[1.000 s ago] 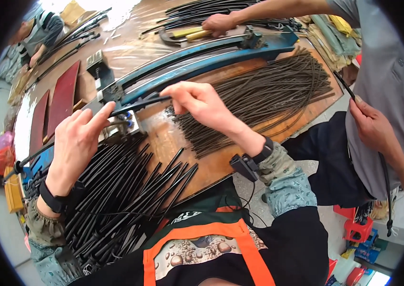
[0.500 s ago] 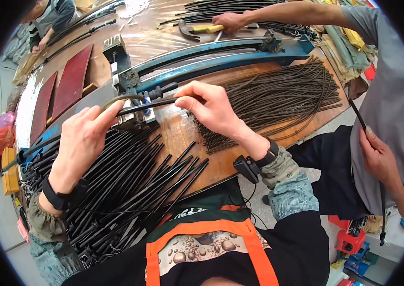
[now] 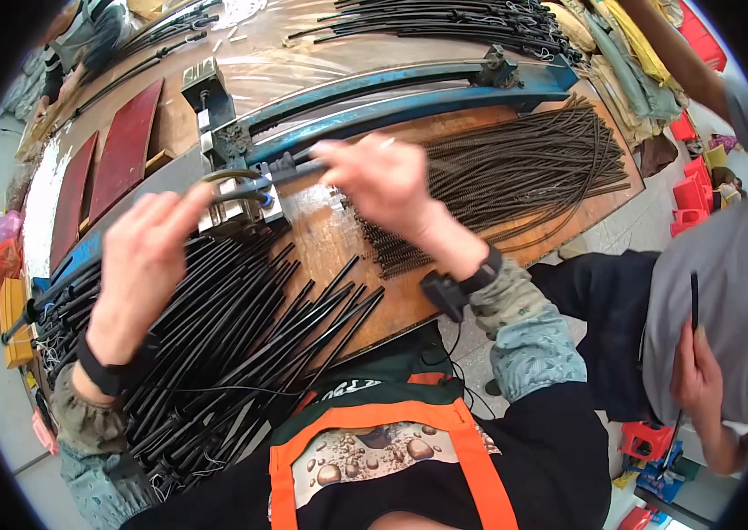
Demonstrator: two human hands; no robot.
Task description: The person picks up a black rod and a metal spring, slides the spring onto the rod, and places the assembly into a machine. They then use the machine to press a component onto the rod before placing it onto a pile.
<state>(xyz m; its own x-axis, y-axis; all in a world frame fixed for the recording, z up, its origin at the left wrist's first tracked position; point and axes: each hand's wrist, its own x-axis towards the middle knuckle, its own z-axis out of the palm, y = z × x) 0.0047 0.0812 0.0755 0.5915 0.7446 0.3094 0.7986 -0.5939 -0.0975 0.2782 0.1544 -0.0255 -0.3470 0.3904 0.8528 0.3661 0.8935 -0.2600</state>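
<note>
A thin black tube (image 3: 300, 171) runs between my hands, just over a small metal clamping fixture (image 3: 231, 214) with a black lever. My left hand (image 3: 146, 256) is closed round the tube's left part. Motion smears my right hand (image 3: 381, 181), but its thumb and fingers look pinched on the tube's right end. A large pile of similar black tubes (image 3: 228, 309) lies below my left hand. To the right of the fixture rests a wide bundle of dark, ribbed flexible rods (image 3: 515, 172) on the wooden table (image 3: 392, 309).
A long blue metal frame (image 3: 374, 115) crosses the table behind the fixture. Two dark red boards (image 3: 127, 155) lie at the left. More black tubes (image 3: 445, 22) are at the back. A co-worker in a grey shirt (image 3: 718, 300) stands at the right, holding a thin black rod (image 3: 695, 300).
My right hand has shifted slightly up, blurring. The co-worker's far hand has left the table, and the hammer that lay beside it is gone. The co-worker has turned to the right.
</note>
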